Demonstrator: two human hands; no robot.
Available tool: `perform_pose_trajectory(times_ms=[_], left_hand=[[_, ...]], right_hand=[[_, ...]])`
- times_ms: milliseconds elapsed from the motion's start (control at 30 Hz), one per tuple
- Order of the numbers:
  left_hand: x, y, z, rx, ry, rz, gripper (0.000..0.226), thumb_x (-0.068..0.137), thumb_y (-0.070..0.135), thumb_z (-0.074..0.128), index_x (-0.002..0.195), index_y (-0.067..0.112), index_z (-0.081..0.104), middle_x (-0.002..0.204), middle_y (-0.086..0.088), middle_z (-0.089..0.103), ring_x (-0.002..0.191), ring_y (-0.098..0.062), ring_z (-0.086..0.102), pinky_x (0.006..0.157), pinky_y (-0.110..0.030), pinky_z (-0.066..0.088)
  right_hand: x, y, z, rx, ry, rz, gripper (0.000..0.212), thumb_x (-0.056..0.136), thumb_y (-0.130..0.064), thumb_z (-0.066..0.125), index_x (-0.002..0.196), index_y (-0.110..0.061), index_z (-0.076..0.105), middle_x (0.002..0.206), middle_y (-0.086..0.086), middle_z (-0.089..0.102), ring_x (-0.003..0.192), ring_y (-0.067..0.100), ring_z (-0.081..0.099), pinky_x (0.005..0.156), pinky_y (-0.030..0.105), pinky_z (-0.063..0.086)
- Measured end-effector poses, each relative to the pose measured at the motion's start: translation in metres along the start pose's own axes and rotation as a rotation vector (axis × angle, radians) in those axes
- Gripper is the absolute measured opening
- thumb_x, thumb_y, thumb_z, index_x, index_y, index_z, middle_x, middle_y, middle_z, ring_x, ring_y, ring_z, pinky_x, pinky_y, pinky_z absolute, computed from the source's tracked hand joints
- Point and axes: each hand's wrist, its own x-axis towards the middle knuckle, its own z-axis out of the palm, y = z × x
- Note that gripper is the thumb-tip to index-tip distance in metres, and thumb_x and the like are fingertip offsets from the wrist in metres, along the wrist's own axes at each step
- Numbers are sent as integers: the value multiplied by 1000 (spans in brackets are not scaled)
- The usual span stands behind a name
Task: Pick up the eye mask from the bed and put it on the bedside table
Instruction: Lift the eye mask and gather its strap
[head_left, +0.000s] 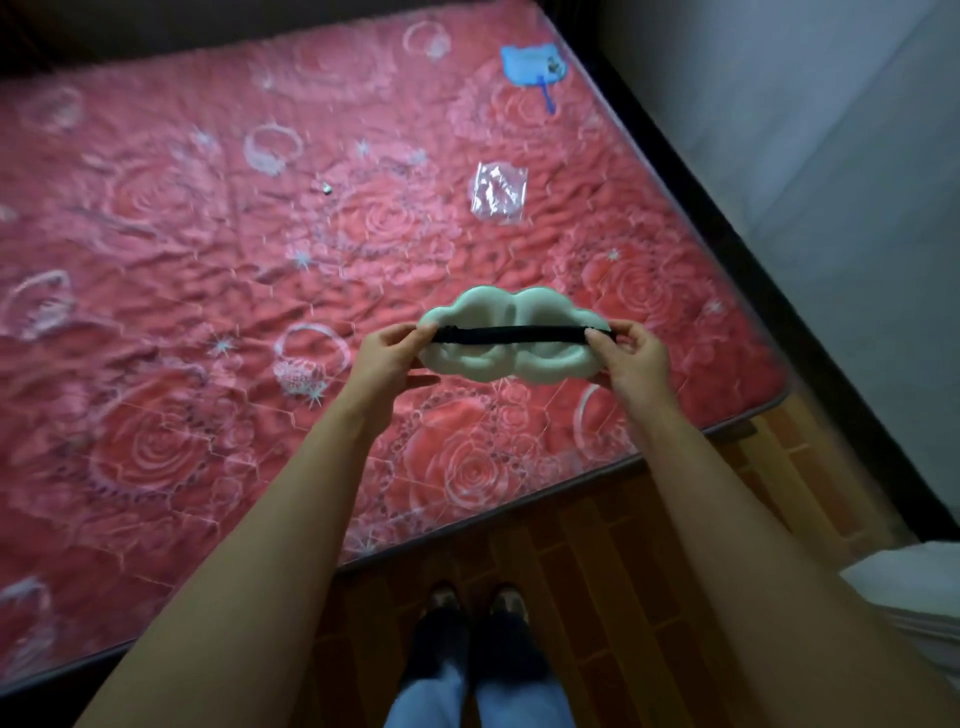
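A pale green, cloud-shaped eye mask (511, 358) with a black strap across its back hangs in the air above the near corner of the bed (208, 291). My left hand (389, 353) pinches its left end and my right hand (631, 356) pinches its right end, stretching the strap flat between them. The bed has a red quilted cover with a rose pattern. No bedside table can be made out for certain.
A blue cat-shaped item (530, 65) lies near the bed's far right corner, a clear plastic bag (497, 192) nearer the middle. A dark bed frame (779, 270) runs along the right. A white object (909, 587) sits at the lower right. My feet stand on the brick-patterned floor (613, 545).
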Motion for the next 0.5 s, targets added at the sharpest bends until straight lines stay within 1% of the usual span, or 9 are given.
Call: perform_pose_trajectory(times_ms=[67, 133, 200, 300, 367, 400, 500], left_hand=[[-16, 17, 1, -9, 24, 44, 19, 86, 26, 58, 96, 11, 66, 87, -6, 67, 76, -19, 65, 63, -26, 58], [-30, 30, 2, -14, 53, 102, 21, 86, 23, 59, 99, 8, 66, 87, -7, 68, 77, -18, 66, 62, -22, 58], [-43, 40, 5, -39, 71, 141, 20, 85, 21, 60, 99, 8, 66, 87, -7, 69, 77, -18, 66, 62, -21, 59], [-60, 50, 11, -91, 52, 178, 19, 86, 18, 58, 99, 7, 67, 87, -7, 69, 78, -18, 66, 63, -23, 60], [-68, 56, 15, -107, 20, 182, 15, 88, 17, 56, 94, 11, 68, 87, -8, 70, 76, -16, 68, 62, -22, 59], [-71, 60, 18, -117, 6, 184, 16, 88, 17, 55, 94, 10, 68, 88, -9, 70, 75, -15, 69, 61, -21, 58], [-77, 73, 24, -136, -23, 187, 27, 91, 16, 51, 107, -2, 62, 94, -16, 67, 80, -23, 67, 64, -22, 59]], right_hand=[[-13, -18, -4, -12, -6, -38, 13, 84, -10, 60, 79, -22, 59, 77, 1, 64, 65, 9, 65, 50, 18, 53], [-25, -35, -7, -59, -13, -76, 10, 84, -12, 60, 82, -21, 59, 79, 2, 66, 72, 15, 66, 53, 21, 55], [-35, -47, -11, -133, 7, -119, 7, 83, -14, 62, 88, -19, 59, 84, 5, 67, 79, 22, 68, 60, 31, 58], [-48, -65, -12, -230, 17, -192, 12, 83, -17, 62, 95, -16, 61, 91, 12, 69, 84, 28, 67, 73, 46, 58], [-55, -76, -9, -275, -21, -233, 12, 85, -18, 59, 97, -15, 61, 92, 14, 68, 85, 30, 67, 75, 52, 57], [-57, -82, -7, -284, -41, -257, 12, 87, -18, 57, 98, -14, 61, 93, 15, 68, 85, 30, 66, 76, 54, 56], [-62, -97, 1, -306, -106, -311, 17, 91, -21, 50, 102, -13, 60, 97, 16, 66, 89, 29, 64, 78, 53, 55]])
